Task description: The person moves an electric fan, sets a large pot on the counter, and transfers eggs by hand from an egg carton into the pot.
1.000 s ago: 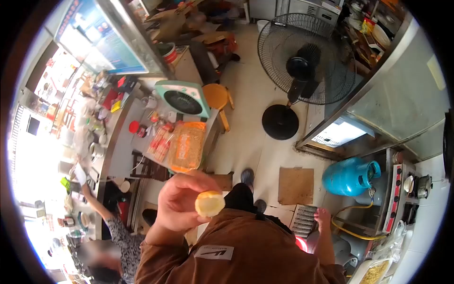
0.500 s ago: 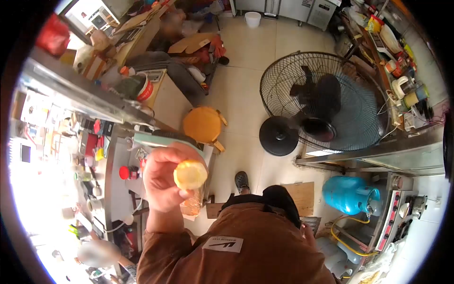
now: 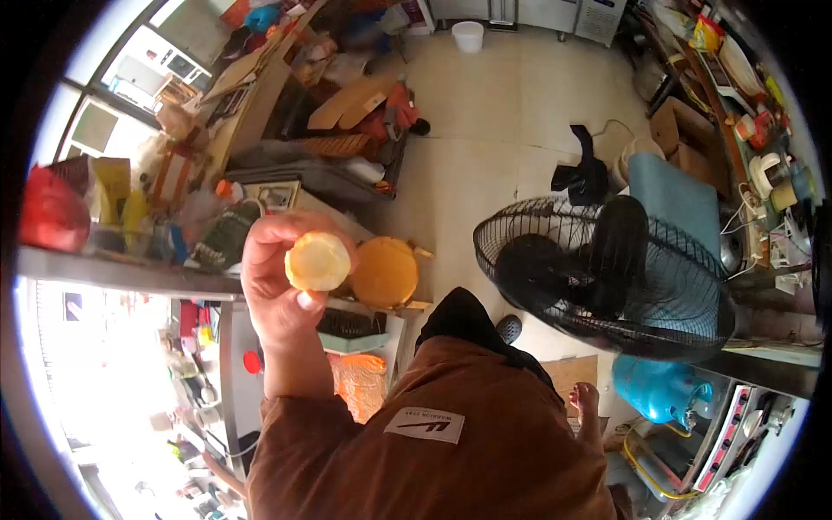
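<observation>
Just left of the round wooden stool (image 3: 384,273) in the view, and held up higher than it, pinches a round pale-yellow piece of food (image 3: 318,261) with the left hand (image 3: 276,282). Presses the thumb at its lower edge and curls the other fingers behind, leaving the smooth pale face toward the camera; shows a darker yellow edge around that face, but too little to tell the kind of food. Low and to the right of the stool, shows the right hand (image 3: 585,400) near a brown cardboard sheet (image 3: 572,373), too small to tell whether gripping or released.

Below the stool in the view, shows a green-framed appliance with a dark grille (image 3: 354,334), then an orange printed package (image 3: 359,388) partly behind the sleeve of the brown jacket (image 3: 433,381). Down and left of the stool, shows a red lid (image 3: 252,362) at the tabletop (image 3: 238,403).

To the right of the stool, shows a black floor fan (image 3: 607,286) with a wire cage; lower and farther right, a blue gas cylinder (image 3: 654,387) near a stove (image 3: 724,433). Well beyond the stool, shows a white bucket (image 3: 468,36) on the tiled floor (image 3: 477,104).
</observation>
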A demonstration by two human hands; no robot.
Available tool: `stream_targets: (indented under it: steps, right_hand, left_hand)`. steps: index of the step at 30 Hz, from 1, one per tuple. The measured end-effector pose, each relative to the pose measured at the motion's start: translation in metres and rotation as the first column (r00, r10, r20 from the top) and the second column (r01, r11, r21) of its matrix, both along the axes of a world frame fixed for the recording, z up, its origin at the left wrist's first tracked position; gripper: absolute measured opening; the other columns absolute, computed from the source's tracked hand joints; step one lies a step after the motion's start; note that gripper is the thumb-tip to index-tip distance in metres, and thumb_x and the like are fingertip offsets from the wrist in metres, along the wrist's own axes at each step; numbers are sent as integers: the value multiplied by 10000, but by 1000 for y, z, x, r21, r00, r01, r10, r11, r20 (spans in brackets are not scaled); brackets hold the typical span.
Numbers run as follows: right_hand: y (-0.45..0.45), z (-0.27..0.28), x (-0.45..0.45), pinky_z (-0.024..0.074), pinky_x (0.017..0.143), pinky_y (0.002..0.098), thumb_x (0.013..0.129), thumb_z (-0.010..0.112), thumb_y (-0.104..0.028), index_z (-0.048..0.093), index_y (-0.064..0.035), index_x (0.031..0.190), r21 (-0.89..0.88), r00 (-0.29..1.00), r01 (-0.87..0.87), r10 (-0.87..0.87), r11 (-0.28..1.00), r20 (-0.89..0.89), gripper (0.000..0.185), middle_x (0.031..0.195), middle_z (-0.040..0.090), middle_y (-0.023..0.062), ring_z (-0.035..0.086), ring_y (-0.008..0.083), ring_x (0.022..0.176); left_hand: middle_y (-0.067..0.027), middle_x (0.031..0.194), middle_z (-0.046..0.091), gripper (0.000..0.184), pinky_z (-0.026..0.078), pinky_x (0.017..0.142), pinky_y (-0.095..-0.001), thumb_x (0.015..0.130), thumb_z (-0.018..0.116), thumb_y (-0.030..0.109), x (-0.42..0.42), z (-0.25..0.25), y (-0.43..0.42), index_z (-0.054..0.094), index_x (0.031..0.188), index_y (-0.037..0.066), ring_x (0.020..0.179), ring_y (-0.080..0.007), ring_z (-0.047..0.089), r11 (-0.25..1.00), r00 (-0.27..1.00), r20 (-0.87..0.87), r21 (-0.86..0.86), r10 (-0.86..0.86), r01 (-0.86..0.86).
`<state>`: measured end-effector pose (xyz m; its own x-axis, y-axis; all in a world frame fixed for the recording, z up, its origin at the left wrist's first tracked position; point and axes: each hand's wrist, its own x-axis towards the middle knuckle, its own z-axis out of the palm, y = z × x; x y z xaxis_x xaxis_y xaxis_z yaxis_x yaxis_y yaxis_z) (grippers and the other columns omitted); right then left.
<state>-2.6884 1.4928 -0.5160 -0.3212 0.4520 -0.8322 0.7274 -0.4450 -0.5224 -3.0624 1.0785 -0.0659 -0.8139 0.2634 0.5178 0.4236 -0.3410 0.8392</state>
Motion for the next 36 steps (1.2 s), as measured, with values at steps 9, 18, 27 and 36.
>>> stream_targets:
  steps: [9, 18, 27, 36]
  right_hand:
    - [-61, -27, 17, 462, 456, 299, 876, 539, -190, 556, -51, 882, -136, 934, 345, -354, 929, -52, 140, 693, 543, 39, 544, 152, 508]
    - [-153, 27, -61, 473, 479, 319, 853, 570, -212, 565, -78, 879, 149, 976, 174, -190, 973, 102, 137, 730, 560, 36, 555, 163, 562]
    - [-177, 7, -95, 457, 476, 325, 836, 584, -218, 571, -84, 858, 161, 980, 172, -186, 972, 76, 137, 741, 559, 35, 545, 159, 582]
    - [-220, -14, -125, 415, 453, 291, 849, 542, -217, 582, -67, 847, 241, 936, 142, -209, 960, 283, 155, 726, 554, 44, 522, 134, 577]
  left_hand:
    - [-144, 931, 536, 547, 423, 592, -310, 709, 764, 258, -160, -21, 18, 494, 1133, 42, 739, -198, 521, 947, 946, 46, 15, -320, 320]
    - [-149, 901, 529, 522, 416, 593, -307, 714, 762, 257, -231, -24, 7, 491, 1106, 43, 725, -205, 519, 932, 932, -8, -16, -362, 362]
    - [-155, 865, 526, 534, 417, 562, -312, 704, 764, 295, -237, -14, 0, 489, 1085, 42, 692, -211, 525, 915, 920, -17, -111, -392, 388]
    - [-220, 854, 565, 479, 470, 571, -321, 644, 786, 103, -344, -47, 33, 517, 1025, -5, 698, -264, 592, 728, 725, 59, 86, -686, 681]
